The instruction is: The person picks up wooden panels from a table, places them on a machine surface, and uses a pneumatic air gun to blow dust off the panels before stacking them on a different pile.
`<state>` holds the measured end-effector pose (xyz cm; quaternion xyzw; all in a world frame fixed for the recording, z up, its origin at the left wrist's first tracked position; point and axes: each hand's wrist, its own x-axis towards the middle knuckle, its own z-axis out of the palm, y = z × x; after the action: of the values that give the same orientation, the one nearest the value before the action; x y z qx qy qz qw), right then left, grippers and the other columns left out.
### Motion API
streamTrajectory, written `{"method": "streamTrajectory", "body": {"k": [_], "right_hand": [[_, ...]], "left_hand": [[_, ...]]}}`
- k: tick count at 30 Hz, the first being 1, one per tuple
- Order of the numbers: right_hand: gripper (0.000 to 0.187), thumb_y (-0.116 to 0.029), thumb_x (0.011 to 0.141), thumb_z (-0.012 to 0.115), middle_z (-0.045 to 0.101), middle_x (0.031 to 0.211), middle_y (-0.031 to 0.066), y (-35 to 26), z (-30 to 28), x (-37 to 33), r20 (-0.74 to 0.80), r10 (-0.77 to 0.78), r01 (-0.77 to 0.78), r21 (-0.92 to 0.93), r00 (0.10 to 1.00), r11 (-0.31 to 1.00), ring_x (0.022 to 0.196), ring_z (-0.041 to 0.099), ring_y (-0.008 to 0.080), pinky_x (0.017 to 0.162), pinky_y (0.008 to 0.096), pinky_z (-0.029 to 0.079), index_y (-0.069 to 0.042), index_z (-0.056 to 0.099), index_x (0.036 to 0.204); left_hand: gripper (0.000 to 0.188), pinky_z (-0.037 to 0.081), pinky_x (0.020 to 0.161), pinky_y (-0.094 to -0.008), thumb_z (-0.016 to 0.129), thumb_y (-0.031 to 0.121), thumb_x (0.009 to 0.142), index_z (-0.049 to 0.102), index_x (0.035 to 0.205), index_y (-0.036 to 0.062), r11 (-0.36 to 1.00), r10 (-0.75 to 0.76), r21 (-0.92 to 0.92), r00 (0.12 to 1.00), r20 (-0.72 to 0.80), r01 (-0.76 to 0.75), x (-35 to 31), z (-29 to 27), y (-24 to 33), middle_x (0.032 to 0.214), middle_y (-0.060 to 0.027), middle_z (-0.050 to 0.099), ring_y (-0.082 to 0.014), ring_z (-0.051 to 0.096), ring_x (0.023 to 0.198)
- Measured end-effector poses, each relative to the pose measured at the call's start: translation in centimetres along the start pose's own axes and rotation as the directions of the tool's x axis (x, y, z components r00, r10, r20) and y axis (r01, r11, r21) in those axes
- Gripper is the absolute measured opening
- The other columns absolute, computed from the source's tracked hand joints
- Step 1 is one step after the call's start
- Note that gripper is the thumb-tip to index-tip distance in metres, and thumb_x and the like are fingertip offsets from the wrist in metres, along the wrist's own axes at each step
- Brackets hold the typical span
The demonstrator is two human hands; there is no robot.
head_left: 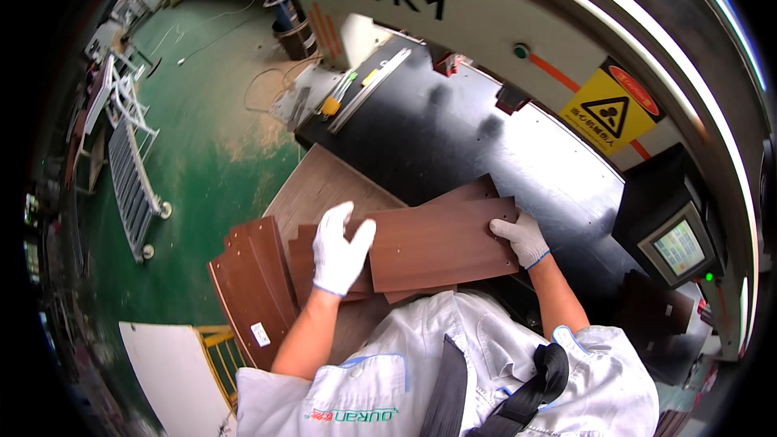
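Observation:
A reddish-brown wood panel (441,244) with small drilled holes lies in front of me, above other brown panels that stick out beneath it. At its right end my gloved right hand (522,239) grips the edge, thumb on top and the other fingers hidden below. My left hand (341,249), also in a white glove, is raised beside the panel's left end with thumb and fingers apart. More brown panels (303,263) lie under and beyond that hand. Further left rests a stack of brown panels (257,275), the top one bearing a small white label.
A large machine (477,24) with a black worktable (388,121) stands ahead. Its control screen (678,248) is at the right. A grey-brown board (324,182) lies under the panels. To the left are a roller rack (133,178) and a white board (170,368); sawdust covers part of the green floor (202,57).

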<state>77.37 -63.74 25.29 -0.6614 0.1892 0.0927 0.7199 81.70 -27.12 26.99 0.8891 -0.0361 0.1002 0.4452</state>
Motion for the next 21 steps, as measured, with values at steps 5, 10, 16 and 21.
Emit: {"method": "streamTrajectory", "body": {"k": [5, 10, 16, 21], "right_hand": [[0.044, -0.021, 0.085, 0.078, 0.073, 0.105, 0.008, -2.9, -3.3, 2.6, 0.043, -0.086, 0.089, -0.061, 0.995, 0.994, 0.093, 0.068, 0.0173, 0.086, 0.0335, 0.055, 0.004, 0.069, 0.121], [0.044, -0.027, 0.089, 0.075, 0.074, 0.106, 0.0093, -3.3, -9.7, 6.7, -0.031, 0.044, -0.047, -0.109, 0.999, 0.993, 0.091, 0.068, 0.0166, 0.083, 0.0318, 0.055, 0.005, 0.071, 0.12], [0.048, -0.038, 0.094, 0.071, 0.075, 0.104, 0.0112, 1.5, -15.5, 11.3, -0.326, 0.182, -0.338, -0.529, 0.928, 0.778, 0.089, 0.068, 0.0194, 0.083, 0.0337, 0.054, 0.005, 0.073, 0.116], [0.063, -0.051, 0.101, 0.054, 0.074, 0.094, 0.0214, 6.5, -19.4, 13.1, -0.508, 0.028, -0.232, -0.343, 0.861, 0.91, 0.092, 0.069, 0.0336, 0.088, 0.042, 0.051, 0.009, 0.072, 0.107]], "left_hand": [[0.046, 0.053, 0.095, -0.0357, 0.053, 0.036, 0.107, 0.07, 0.124, -0.0034, 0.754, -0.024, -0.183, 0.305, 0.952, 0.63, 10.5, 5.1, 1.1, 0.114, -0.0088, 0.074, -0.0183, 0.068, 0.103], [0.037, 0.052, 0.1, -0.0359, 0.054, 0.023, 0.105, 0.069, 0.125, -0.0041, 0.432, -0.081, -0.061, 0.107, 0.991, 0.9, 13.1, 13.7, 2.7, 0.121, -0.0138, 0.072, -0.0219, 0.069, 0.107], [0.031, 0.05, 0.103, -0.0316, 0.053, 0.009, 0.105, 0.068, 0.126, -0.0071, 0.798, -0.074, -0.117, 0.289, 0.954, 0.591, 13.5, 22.3, 2.5, 0.125, -0.016, 0.071, -0.0251, 0.069, 0.11], [0.033, 0.051, 0.084, -0.0306, 0.068, 0.025, 0.099, 0.074, 0.115, -0.0028, 0.857, -0.22, 0.045, 0.286, 0.933, 0.513, 13.2, 26.4, 3.1, 0.102, -0.0072, 0.074, -0.0169, 0.066, 0.092]]}}
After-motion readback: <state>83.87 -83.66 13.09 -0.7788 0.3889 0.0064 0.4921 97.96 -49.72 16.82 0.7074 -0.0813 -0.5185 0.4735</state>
